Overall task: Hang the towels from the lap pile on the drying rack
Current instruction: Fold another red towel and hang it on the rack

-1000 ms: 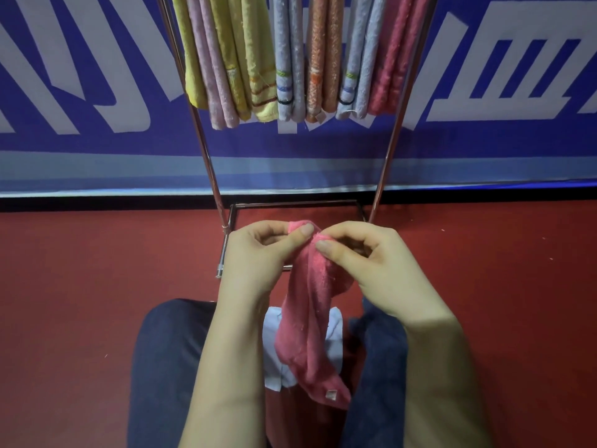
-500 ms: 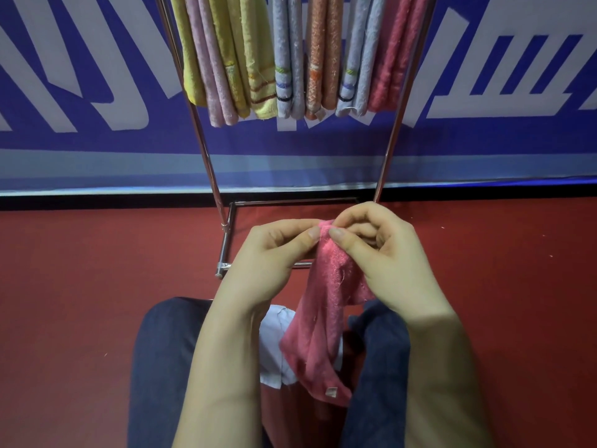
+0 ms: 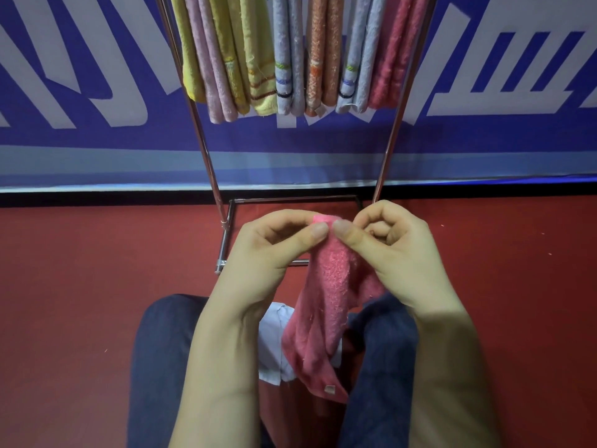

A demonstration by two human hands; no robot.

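Red floor [image 3: 80, 286], flat, ending at a blue-and-white banner wall [image 3: 97, 76]. Directly on it: chrome rack [image 3: 205, 150], rectangular base frame flat on the floor, two uprights rising from it. Hung on the rack: row of towels [image 3: 290, 53] side by side, touching; yellow, pink, yellow, grey-blue, orange, grey-blue, red. Nearer: lap [image 3: 161, 367] in dark trousers, white towel [image 3: 271, 344] lying between the thighs, lower end of pink towel [image 3: 323, 318] draped over it.
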